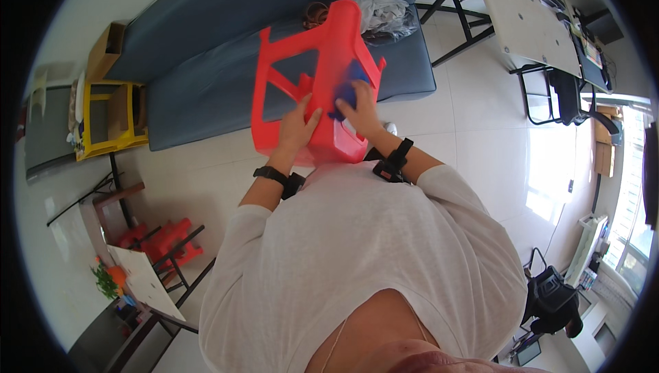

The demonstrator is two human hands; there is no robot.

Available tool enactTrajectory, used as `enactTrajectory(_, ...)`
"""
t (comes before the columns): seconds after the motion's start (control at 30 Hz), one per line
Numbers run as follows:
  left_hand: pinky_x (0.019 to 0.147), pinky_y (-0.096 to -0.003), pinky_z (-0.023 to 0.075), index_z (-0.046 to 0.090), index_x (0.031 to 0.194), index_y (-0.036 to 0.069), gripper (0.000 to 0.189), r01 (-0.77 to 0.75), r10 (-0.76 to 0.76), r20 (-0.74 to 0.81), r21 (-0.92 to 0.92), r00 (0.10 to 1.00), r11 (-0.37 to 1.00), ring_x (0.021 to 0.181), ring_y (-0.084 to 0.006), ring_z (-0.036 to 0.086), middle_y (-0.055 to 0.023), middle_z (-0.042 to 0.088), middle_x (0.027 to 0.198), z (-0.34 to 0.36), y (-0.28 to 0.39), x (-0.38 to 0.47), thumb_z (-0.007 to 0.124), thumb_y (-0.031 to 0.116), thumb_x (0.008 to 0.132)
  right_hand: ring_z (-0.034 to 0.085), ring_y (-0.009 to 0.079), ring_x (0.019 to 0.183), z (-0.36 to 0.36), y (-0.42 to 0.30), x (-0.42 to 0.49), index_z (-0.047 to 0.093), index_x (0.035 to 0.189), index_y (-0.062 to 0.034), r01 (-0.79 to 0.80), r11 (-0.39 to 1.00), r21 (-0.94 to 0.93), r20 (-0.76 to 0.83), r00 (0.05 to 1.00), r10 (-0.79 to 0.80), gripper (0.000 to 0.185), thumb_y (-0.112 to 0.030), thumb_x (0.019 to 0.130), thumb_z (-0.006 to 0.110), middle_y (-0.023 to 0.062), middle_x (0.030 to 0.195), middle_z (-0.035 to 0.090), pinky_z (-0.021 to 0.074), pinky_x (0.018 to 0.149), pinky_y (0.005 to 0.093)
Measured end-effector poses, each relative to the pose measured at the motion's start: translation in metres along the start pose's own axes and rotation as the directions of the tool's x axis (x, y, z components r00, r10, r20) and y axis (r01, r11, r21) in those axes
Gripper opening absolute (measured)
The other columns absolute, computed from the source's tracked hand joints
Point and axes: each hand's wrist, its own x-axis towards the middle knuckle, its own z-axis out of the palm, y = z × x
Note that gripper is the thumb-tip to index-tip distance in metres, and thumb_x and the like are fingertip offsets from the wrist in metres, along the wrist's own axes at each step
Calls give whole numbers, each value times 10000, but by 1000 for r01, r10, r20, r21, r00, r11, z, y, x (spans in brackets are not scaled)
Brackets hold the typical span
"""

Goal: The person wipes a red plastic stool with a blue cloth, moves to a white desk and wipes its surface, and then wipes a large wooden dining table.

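A red plastic stool (334, 38) is tilted on its side in front of my body, its legs pointing away towards the sofa. My left hand (298, 124) grips the stool's near part, thumb and fingers spread over the red plastic. In my right hand (363, 110) is a dark blue cloth (347, 92), pressed against the side of a stool leg and partly blurred. Both wrists wear black straps with small black devices. The underside of my left hand's grip is hidden.
Beyond the stool stands a blue-grey sofa (206, 84) bearing a plastic bag with light fabric (383, 12). A yellow stool (116, 120) is at its left end. White-topped tables (530, 22) stand upper right and lower left; red stools (172, 244) lie lower left.
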Motion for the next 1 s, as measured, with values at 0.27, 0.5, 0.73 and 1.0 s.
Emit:
enactTrajectory(0.27, 597, -419, 475, 467, 1338, 120, 570, 70, -70, -24, -17, 997, 997, 658, -358, 615, -196, 612, 685, 3, -16, -15, 556, 444, 877, 306, 393, 1321, 27, 27, 62, 453, 1275, 35, 482, 830, -281, 300, 865, -401, 451, -74, 846, 538, 218, 1396, 360, 275, 1103, 425)
enactTrajectory(0.5, 560, -402, 467, 492, 1323, 121, 555, 114, -113, 7, -7, 994, 994, 604, -335, 604, -190, 580, 627, 4, -24, -28, 579, 424, 866, 347, 407, 1285, 30, 56, 176, 475, 1242, 79, 347, 884, -312, 216, 933, -290, 477, -116, 809, 519, 243, 1324, 442, 255, 1099, 469)
enactTrajectory(0.73, 574, -405, 477, 501, 1313, 113, 536, 178, -179, -14, -43, 984, 983, 616, -335, 611, -184, 591, 645, 3, -44, -38, 593, 386, 861, 247, 426, 1344, 42, 15, 50, 372, 1335, 49, 465, 870, -167, 381, 844, -378, 555, -112, 830, 536, 252, 1439, 270, 220, 1123, 450)
enactTrajectory(1.0, 666, -403, 503, 499, 1314, 124, 493, 231, -234, 1, -149, 972, 961, 751, -354, 643, -211, 647, 805, -9, -59, -35, 549, 375, 893, 289, 411, 1324, 52, 14, 129, 487, 1262, 37, 736, 420, -531, 653, 671, -350, 430, -138, 869, 508, 230, 1343, 428, 236, 1120, 435)
